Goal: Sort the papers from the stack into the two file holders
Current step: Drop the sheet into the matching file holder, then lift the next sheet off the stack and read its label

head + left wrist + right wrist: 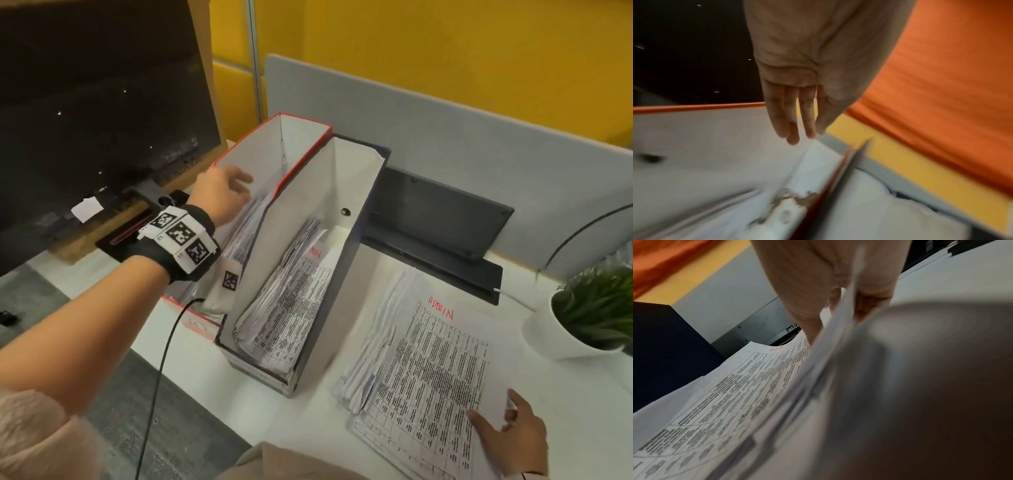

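White sheets already stand in both file holders: the red-edged holder (274,154) on the left has a leaning bundle inside, and the dark holder (342,212) touching its right side has a fanned bundle whose front page bears a red word. I judge the sorting well under way but not finished, since a thick stack (421,359) of printed forms lies on the white surface (212,363) to the right of the holders, its top page headed in red. The left hand (222,195) reaches into the mouth of the red-edged holder with fingers straight and loosely together, holding nothing. The right hand (513,435) is at the stack's near corner; whether it presses or grips is unclear from the head view. The right wrist view settles it: a sheet edge runs up between the fingers (807,318), so that hand is pinching the lifted top paper. The left wrist view adds the holder's white inner wall and shows the empty fingers (791,120) hanging above the papers. Only the head view shows the potted plant (592,308) and the dark monitor (96,120).
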`<state>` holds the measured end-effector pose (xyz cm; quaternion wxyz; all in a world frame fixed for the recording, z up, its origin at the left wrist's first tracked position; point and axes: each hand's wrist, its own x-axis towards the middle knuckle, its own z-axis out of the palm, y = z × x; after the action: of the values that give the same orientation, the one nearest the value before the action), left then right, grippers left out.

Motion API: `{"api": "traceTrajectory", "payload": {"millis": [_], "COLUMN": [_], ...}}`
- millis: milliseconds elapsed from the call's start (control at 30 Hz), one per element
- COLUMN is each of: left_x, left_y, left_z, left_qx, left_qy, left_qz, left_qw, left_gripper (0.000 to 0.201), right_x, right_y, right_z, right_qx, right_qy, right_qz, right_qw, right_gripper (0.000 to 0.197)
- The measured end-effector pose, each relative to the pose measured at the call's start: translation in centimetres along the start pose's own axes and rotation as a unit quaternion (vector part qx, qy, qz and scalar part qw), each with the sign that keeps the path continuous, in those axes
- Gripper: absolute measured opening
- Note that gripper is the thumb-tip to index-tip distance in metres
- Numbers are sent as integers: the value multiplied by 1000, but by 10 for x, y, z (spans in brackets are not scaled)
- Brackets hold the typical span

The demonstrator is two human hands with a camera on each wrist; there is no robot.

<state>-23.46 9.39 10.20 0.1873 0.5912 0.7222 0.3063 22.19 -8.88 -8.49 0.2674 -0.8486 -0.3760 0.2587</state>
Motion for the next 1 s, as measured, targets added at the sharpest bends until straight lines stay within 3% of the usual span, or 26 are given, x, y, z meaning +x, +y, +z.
{"api": "traceTrajectory", "payload": {"millis": [100,233,333,467,533,600,733,1000], "left_x": [-21,-66,-108,-137,-141,-142,-142,-135], "left_y": [49,112,137,137,126,112,88,78], "left_z": [-2,31,80,147,178,202,230,242], "left_qx": [-118,-251,-284,-150,-68,21,142,84], "left_qy": [74,51,-37,-251,-331,-360,-326,-254], "left_qz": [91,171,194,198,158,97,39,15], "left_qw": [986,951,938,935,928,928,934,963], "left_gripper": [17,14,14,12,14,20,29,29], "right_x": [0,-2,-4,-4,-4,-5,-7,-14], "right_y": [1,0,-1,1,3,3,2,3], "right_z": [0,1,2,4,5,6,5,2], "right_qx": [-13,-32,-29,-33,-44,-47,-46,-34], "right_qy": [-4,-6,-8,-25,-32,-33,-44,-74], "right_qz": [-8,-16,-9,-2,-3,0,3,5], "right_qw": [1000,999,999,999,999,998,998,997], "right_gripper": [87,85,85,89,91,92,93,100]}}
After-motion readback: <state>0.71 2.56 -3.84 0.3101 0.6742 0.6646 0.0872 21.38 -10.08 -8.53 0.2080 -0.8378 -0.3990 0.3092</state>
